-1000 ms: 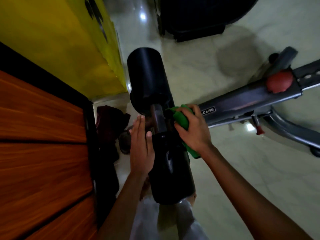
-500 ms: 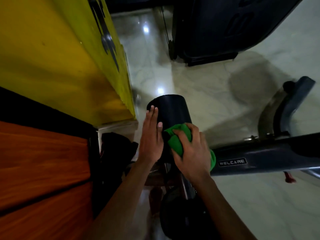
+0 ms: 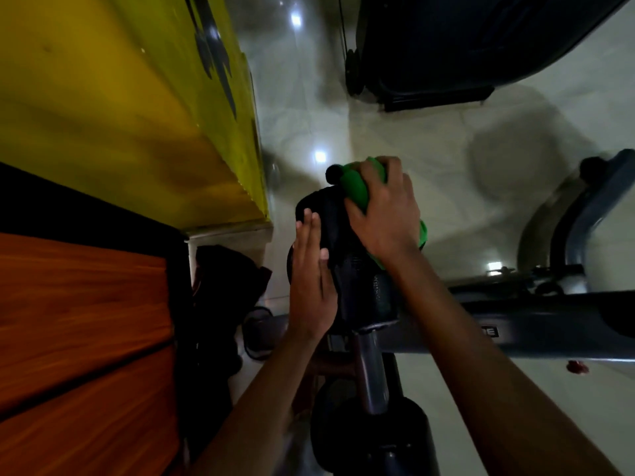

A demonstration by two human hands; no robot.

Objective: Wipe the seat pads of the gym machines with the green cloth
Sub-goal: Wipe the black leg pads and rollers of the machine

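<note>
— Head view: found the green cloth [image 3: 355,187] bunched at the far end of the black roller pad [image 3: 357,266], under the right hand [image 3: 383,214]. Gripped tight?
— Yes, fingers curled over it, pressed down on the pad. Left hand [image 3: 311,280]?
— Laid flat against the pad's left side, fingers straight, nothing held.
— Around it?
— Sat on a metal post [image 3: 372,369] joined to a dark frame bar [image 3: 549,333] off to the right. Pale glossy floor [image 3: 429,139] below, yellow wall [image 3: 120,97] and wooden panel [image 3: 79,321] on the left, dark machine [image 3: 464,46] farther off.
</note>
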